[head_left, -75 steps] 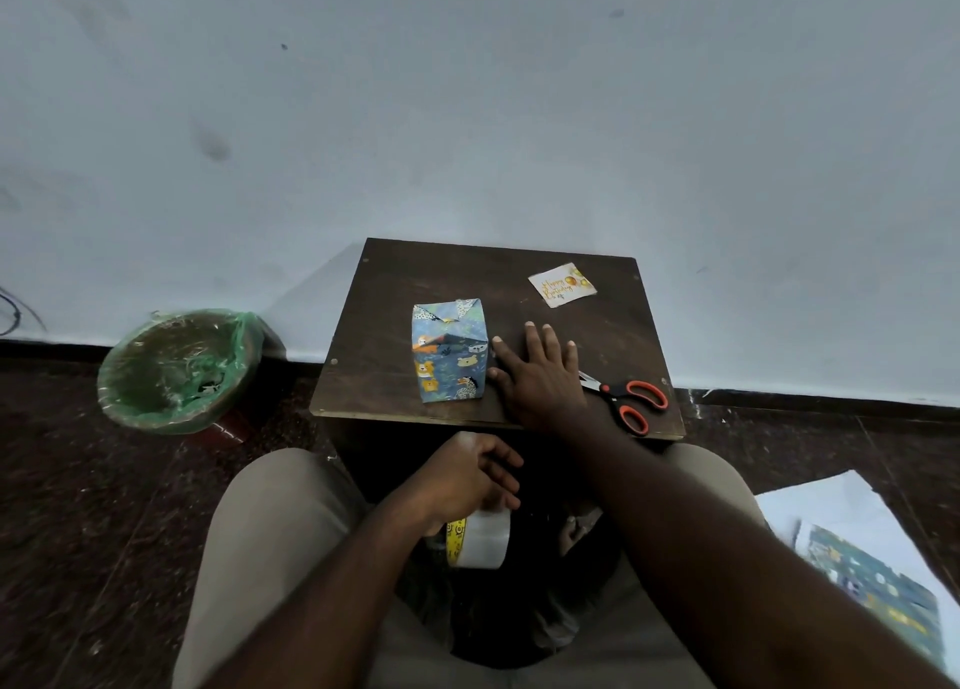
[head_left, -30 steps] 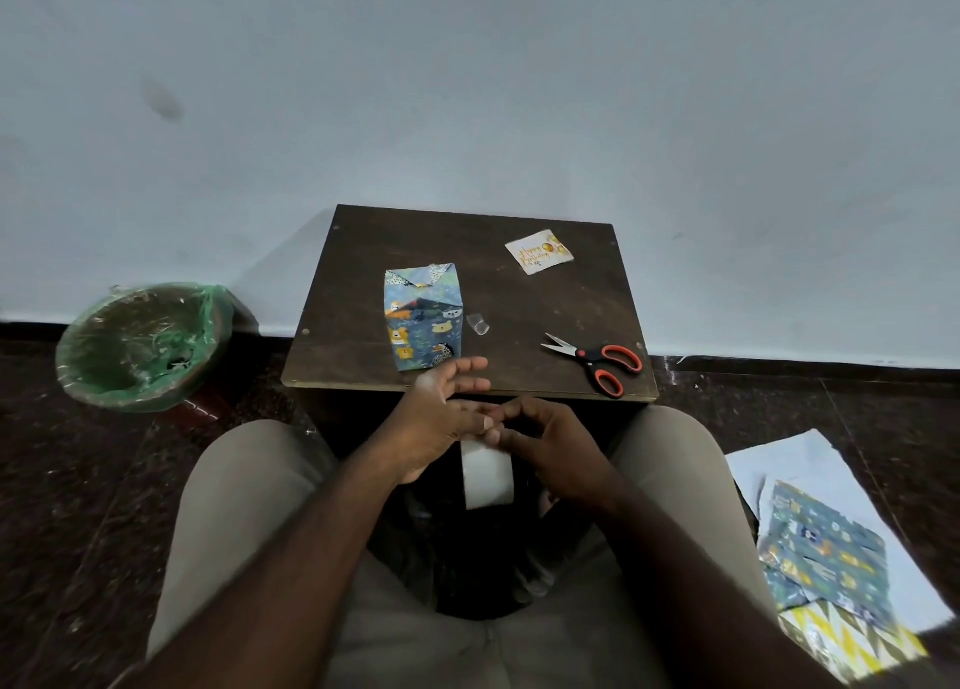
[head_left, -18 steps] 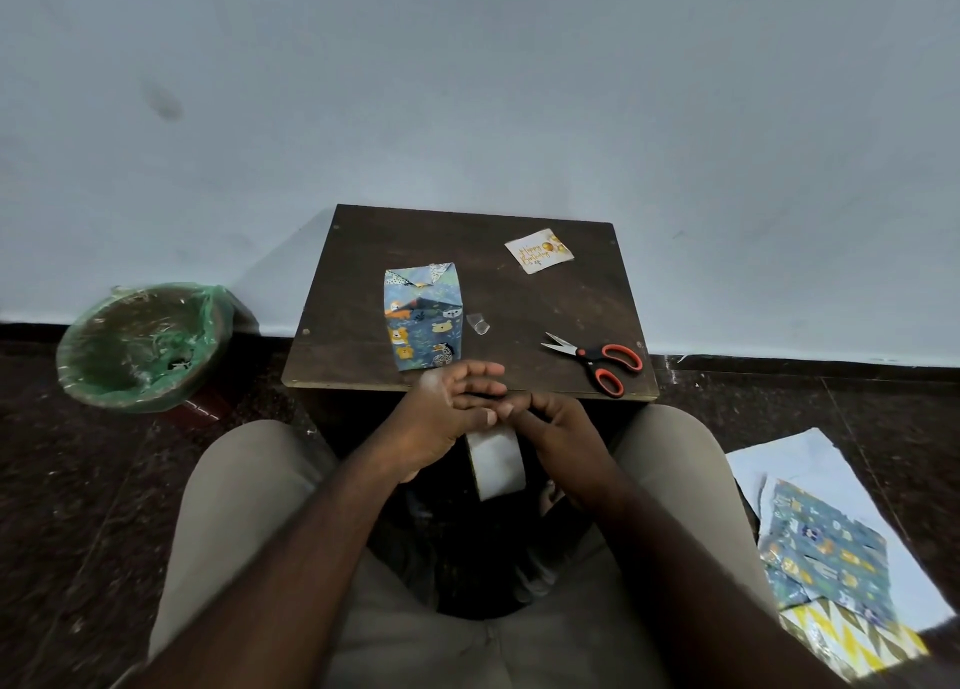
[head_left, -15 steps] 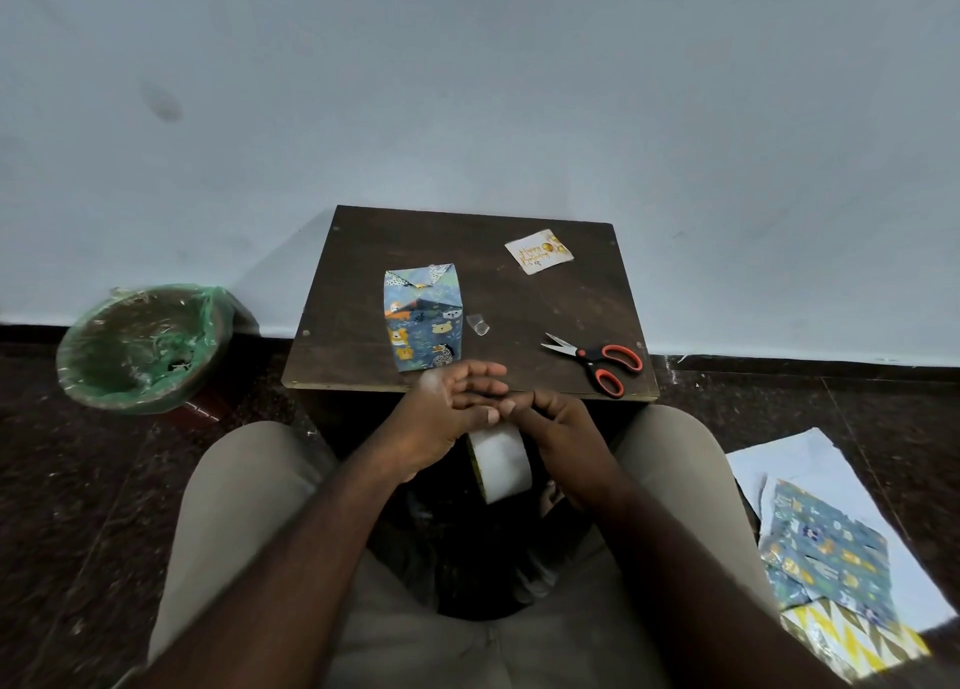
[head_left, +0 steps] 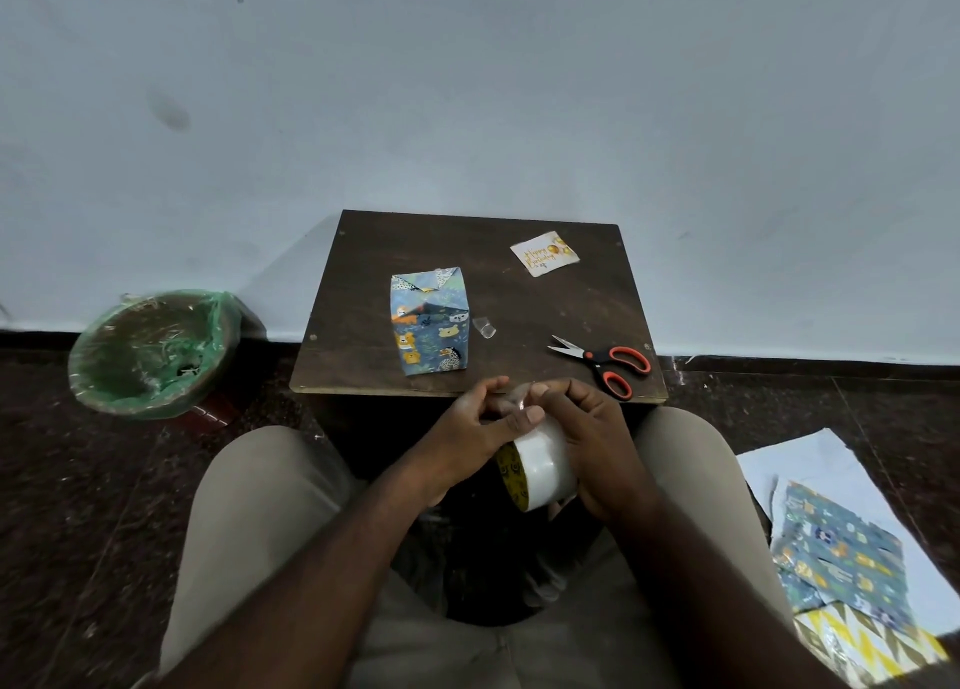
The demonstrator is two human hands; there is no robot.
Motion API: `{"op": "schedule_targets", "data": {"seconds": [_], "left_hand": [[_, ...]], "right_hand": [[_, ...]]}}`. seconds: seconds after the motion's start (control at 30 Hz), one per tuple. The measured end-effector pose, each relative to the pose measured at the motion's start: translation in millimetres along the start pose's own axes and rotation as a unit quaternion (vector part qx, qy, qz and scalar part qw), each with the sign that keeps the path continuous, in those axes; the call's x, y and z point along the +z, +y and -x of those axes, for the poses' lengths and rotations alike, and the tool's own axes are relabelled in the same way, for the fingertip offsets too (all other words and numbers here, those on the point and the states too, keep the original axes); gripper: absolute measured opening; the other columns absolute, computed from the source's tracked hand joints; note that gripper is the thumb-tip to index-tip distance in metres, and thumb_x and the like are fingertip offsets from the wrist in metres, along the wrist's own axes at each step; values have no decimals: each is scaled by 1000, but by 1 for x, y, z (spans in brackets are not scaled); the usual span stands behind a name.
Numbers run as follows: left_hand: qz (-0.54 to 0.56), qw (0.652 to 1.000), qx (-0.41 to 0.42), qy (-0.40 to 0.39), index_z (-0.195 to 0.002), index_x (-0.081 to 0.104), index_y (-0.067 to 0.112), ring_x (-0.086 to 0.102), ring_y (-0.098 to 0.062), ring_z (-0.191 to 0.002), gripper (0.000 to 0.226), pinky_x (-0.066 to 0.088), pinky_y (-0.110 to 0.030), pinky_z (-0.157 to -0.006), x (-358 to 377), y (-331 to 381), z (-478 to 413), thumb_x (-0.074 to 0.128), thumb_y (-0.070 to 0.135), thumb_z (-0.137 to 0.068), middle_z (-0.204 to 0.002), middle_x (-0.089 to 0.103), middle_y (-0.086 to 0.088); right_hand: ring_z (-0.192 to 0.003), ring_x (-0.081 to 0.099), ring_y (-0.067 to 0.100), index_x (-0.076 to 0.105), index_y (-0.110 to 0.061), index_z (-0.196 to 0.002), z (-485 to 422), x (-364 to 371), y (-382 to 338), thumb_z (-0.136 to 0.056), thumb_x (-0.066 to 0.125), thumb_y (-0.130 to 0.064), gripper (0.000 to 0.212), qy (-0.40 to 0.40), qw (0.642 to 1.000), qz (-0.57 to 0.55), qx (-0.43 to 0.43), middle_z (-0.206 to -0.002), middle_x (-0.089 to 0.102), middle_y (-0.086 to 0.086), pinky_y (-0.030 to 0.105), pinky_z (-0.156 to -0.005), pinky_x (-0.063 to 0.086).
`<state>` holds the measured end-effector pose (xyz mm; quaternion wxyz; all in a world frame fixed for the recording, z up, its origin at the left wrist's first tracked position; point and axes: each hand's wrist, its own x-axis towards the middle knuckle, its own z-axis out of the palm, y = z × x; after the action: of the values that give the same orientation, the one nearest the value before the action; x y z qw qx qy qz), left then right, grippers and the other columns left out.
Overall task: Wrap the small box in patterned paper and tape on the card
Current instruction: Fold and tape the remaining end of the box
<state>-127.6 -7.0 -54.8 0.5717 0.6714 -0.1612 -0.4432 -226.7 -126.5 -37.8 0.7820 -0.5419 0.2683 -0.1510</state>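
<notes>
Small box (head_left: 430, 324): stands wrapped and upright on the table (head_left: 363, 272), near its front edge, just beyond the hands and touched by neither.
Fingertips (head_left: 540, 389): narrow and bunched together, picking at a shiny loose end of tape on top of the tape roll (head_left: 540, 465).
Left hand (head_left: 478, 418): thumb pressed on the roll, fingers curled in toward the loose end.
Right hand (head_left: 587, 428): wrapped round the far side of the roll, carrying it.
Change: half a second ago the roll hung lower between the hands; now it is tilted and raised toward the table edge, with the end starting to lift.
Meaning: probably a strip is being freed for the card (head_left: 544, 253), which lies untaped at the table's far right.
Box's look: blue paper with animal prints, top flaps folded to points and closed.
Nearby: tape scrap (head_left: 484, 327) just right of the box; scissors (head_left: 602, 363) at the front right.
</notes>
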Motion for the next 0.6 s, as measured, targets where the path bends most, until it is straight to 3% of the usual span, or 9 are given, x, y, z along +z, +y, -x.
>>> {"op": "schedule_targets", "data": {"seconds": [0.1, 0.2, 0.3, 0.43, 0.6], "left_hand": [[42, 998, -17, -35, -128, 58, 24, 68, -18, -110, 81, 53, -38, -99, 4, -4, -1, 84, 54, -57, -121, 69, -5], [51, 998, -5, -37, -130, 58, 22, 68, -19, -109, 83, 55, -35, -92, 7, -5, -2, 85, 47, -56, -122, 68, -9], [51, 997, -3, -53, -142, 43, 21, 68, -16, -107, 99, 55, -28, -84, 4, -2, -3, 86, 42, -55, -123, 67, -6], [8, 997, 2, -74, -156, 21, 24, 66, -14, -112, 119, 54, -35, -97, 2, 2, -1, 87, 38, -58, -127, 65, -1], [-33, 996, 9, -85, -158, 12, 30, 64, -11, -116, 127, 50, -38, -104, 1, 5, 0, 87, 43, -57, -130, 64, 3]], "right_hand": [[-84, 62, 36, 65, 9, -87, 2, 1, -2, -94, 60, -6, 17, 11, 1000, 14, -7, -94, 70, 29, 44, -76, 47], [-81, 64, 35, 65, 13, -92, 2, -2, -7, -94, 60, -8, 21, 17, 999, 42, -7, -95, 70, 30, 42, -71, 50], [-79, 66, 35, 69, 9, -88, 0, -10, -15, -94, 62, -9, 20, 15, 998, 65, 5, -92, 71, 28, 39, -67, 52], [-74, 67, 28, 72, 4, -79, -1, -15, -20, -93, 61, -6, 20, 8, 997, 71, 15, -84, 73, 23, 36, -67, 54], [-68, 66, 26, 73, 6, -83, 2, -15, -22, -93, 59, -5, 20, 10, 998, 44, 41, -83, 72, 22, 30, -56, 54]]}}
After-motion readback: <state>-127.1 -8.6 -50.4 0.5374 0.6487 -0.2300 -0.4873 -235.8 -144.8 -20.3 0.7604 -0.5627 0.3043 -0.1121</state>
